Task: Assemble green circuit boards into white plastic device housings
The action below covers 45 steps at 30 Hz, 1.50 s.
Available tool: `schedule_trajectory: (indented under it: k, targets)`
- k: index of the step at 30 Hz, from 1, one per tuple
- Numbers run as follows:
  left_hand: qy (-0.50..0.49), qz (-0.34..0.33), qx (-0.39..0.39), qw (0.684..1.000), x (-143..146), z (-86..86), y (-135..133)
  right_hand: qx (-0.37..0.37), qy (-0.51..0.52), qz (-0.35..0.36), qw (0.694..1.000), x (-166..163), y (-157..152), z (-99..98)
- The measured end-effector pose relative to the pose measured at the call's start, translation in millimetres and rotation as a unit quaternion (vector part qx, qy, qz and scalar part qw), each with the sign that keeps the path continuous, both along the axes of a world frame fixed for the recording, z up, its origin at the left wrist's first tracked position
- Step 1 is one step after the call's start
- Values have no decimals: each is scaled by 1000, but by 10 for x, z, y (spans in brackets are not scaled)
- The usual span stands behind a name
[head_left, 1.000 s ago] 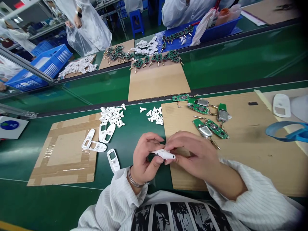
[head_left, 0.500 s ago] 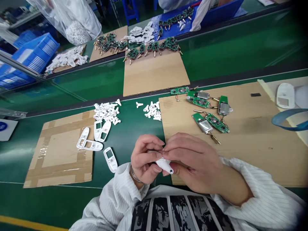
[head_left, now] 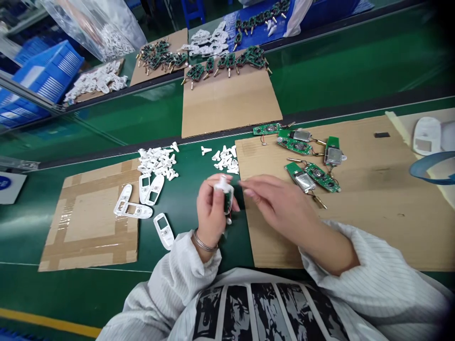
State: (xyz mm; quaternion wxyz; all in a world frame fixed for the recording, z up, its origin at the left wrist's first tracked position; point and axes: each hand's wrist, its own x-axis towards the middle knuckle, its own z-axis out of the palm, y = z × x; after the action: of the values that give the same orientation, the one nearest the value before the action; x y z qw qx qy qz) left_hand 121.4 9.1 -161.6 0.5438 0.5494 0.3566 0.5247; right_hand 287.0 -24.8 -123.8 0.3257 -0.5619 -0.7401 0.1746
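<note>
My left hand (head_left: 210, 208) is closed round a small white casing (head_left: 225, 194) with a green board inside, held upright above the green belt. My right hand (head_left: 273, 201) has come off it and hovers just to its right over the edge of a cardboard sheet (head_left: 373, 208), fingers stretched out and holding nothing. A small heap of white plastic bits (head_left: 226, 160) lies just beyond both hands. Several green circuit boards (head_left: 308, 163) with silver cells rest on the cardboard to the right.
White casing halves (head_left: 142, 199) and another heap of white bits (head_left: 157, 161) lie left of my hands beside a taped cardboard (head_left: 88, 222). Across the belt are more boards (head_left: 227, 64) on cardboard, a blue crate (head_left: 42, 76), and a white part (head_left: 426, 136) at far right.
My right hand has let go of the white casing and moved right with fingers spread. My left hand has turned the casing upright and lifted it a little.
</note>
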Motion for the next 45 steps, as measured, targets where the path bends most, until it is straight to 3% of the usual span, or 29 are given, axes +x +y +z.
schedule_trajectory:
  k: [3,6,9,11,19,27,31,38,45]
  targets:
    - [-91,63,-131,985,72,54,50,-130,-7,4,991,52,39,-66]
    - [-139,83,-184,969,136,140,69,-266,165,79,947,-43,53,-144]
    - [-142,107,-178,968,197,199,35,-292,382,69,874,-245,47,-216]
    - [-133,122,-155,971,240,216,-5,-262,448,26,854,-362,42,-252]
    - [-124,120,-45,984,406,206,-136,-187,368,-32,910,-353,41,-253]
    - [-111,85,-89,986,368,137,-110,-220,405,-38,886,-329,70,-252]
    - [-115,70,-68,989,329,86,-78,-228,427,-25,874,-333,51,-253]
    - [-119,68,-42,990,320,63,-59,-183,336,-33,923,-284,37,-251]
    - [-116,72,-17,991,325,70,-81,-152,313,-29,937,-283,27,-218]
